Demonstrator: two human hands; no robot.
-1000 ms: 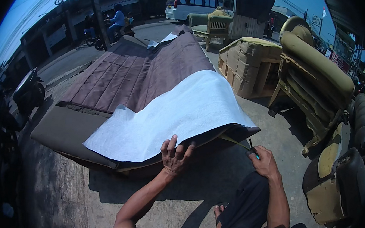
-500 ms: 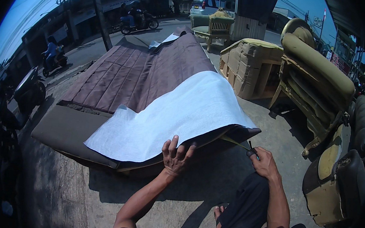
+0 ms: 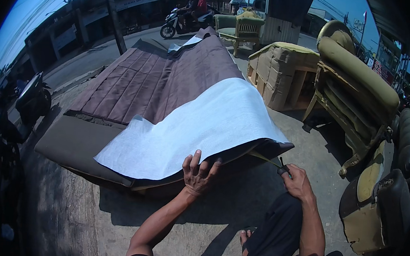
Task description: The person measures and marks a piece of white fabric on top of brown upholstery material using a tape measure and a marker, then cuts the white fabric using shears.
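Note:
My left hand (image 3: 199,175) rests with spread fingers on the front edge of a white fabric sheet (image 3: 196,122). The sheet drapes over a large cushioned piece (image 3: 79,139) covered in dark brown and quilted purplish fabric (image 3: 131,81). At the lower right of that piece, my right hand (image 3: 297,181) is closed on a small dark tool (image 3: 284,171) with a bit of green on it. A thin yellow-green strip (image 3: 266,158) runs from beside the tool to under the cushioned edge, where its end is hidden.
Worn olive armchair (image 3: 356,67), cardboard-padded wooden frame (image 3: 281,78), old cushioned pieces (image 3: 372,208) on the right; concrete ground (image 3: 68,208). A green settee (image 3: 227,31) stands behind. A parked scooter (image 3: 29,99) is left. Two people ride a motorbike (image 3: 187,18) on the road (image 3: 72,74).
Both hands stay almost in place. On the road, the earlier passing riders are out of those spots, and a motorbike with two people now appears at the top centre.

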